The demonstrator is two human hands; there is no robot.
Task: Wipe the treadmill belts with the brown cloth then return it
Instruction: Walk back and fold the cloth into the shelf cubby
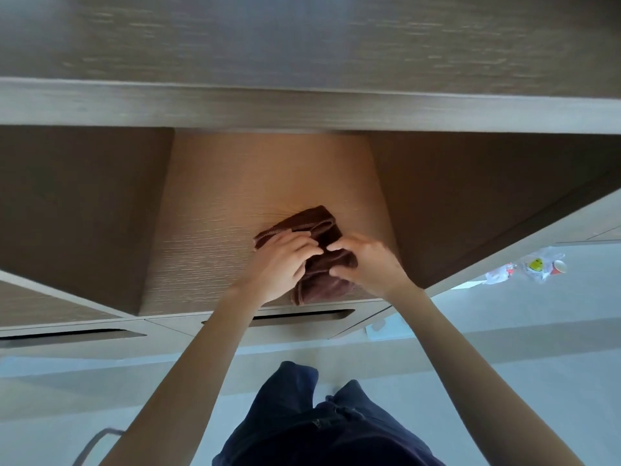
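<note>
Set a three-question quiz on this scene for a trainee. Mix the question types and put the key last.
1. True or false: the brown cloth is spread out flat in one layer.
2. Multiple choice: the left hand and the right hand: A) both hold the cloth; B) only one touches it; C) neither touches it.
3. Fill in: the cloth rests on a wooden ____.

Key: 1 false, it is folded and bunched. 2 A. 3 shelf.
</note>
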